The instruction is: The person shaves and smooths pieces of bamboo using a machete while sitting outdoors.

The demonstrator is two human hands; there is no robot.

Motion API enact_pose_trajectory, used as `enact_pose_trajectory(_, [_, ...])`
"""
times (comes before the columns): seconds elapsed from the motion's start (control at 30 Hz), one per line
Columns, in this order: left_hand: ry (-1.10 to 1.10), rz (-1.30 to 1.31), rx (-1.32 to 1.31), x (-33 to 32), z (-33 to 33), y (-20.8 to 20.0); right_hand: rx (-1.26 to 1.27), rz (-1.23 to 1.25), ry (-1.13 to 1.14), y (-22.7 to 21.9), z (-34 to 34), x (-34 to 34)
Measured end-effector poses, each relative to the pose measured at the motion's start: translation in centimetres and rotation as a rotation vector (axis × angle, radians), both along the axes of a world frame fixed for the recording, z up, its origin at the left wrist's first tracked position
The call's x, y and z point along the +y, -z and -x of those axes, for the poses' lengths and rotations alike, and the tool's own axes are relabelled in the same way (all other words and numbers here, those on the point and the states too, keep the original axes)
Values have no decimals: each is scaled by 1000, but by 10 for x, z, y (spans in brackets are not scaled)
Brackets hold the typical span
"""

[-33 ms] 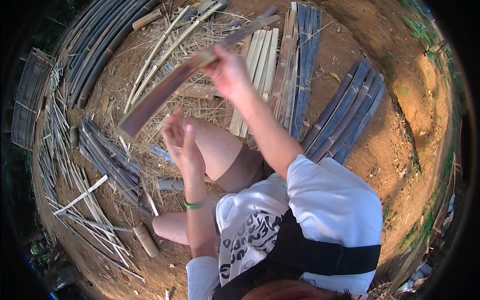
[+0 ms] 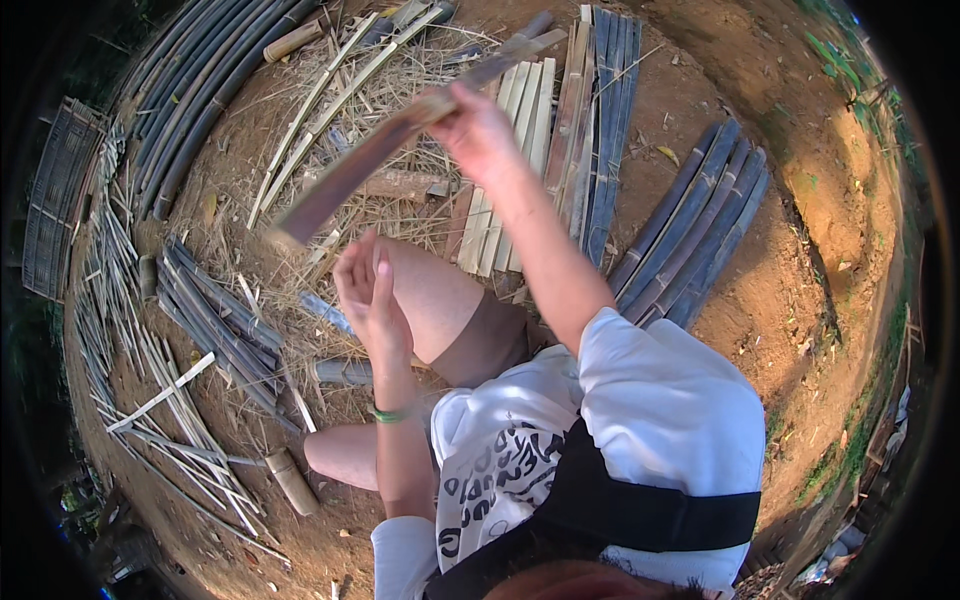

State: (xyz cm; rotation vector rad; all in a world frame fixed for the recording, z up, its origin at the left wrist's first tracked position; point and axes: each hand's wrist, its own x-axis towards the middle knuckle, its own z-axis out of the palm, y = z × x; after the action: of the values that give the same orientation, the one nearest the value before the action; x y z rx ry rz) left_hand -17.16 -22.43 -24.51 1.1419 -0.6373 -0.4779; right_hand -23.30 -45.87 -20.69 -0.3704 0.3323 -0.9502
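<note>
My right hand grips a long split bamboo slat around its middle, holding it in the air. The slat slants from the lower left up to the right, its brown inner face partly showing and its near end smeared by motion. Below that near end is my left hand, apart from the slat, with thumb and fingers spread and nothing in it. A green band circles the left wrist. Behind the slat a short bamboo log lies on the shavings.
Pale slats and dark slats lie beyond my knee. Split bamboo pieces are at the right, long poles at the far left. Thin strips and a short bamboo piece lie at the left.
The slat and my right hand have shifted a little to the right. My left hand has moved slightly right too and stays off the slat.
</note>
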Motion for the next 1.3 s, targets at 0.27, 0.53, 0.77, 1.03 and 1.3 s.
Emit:
enact_pose_trajectory(0.27, [-148, -30, 221, 68, -45, 55, 625, -159, 36, 150, 117, -131])
enact_pose_trajectory(0.53, [-313, -151, 312, 71, -58, 110, 1877, 337, 141, 322, 190, -108])
enact_pose_trajectory(0.77, [-358, -272, 410, 84, -70, 185, 1935, 365, 1, 277, 148, -99])
enact_pose_trajectory(1.03, [-244, -696, 395, 87, 23, 227, 2010, 269, 390, 324, 141, -73])
enact_pose_trajectory(1.3, [-225, -917, 26, 102, 39, 248, 1963, 280, 322, 326, 138, -52])
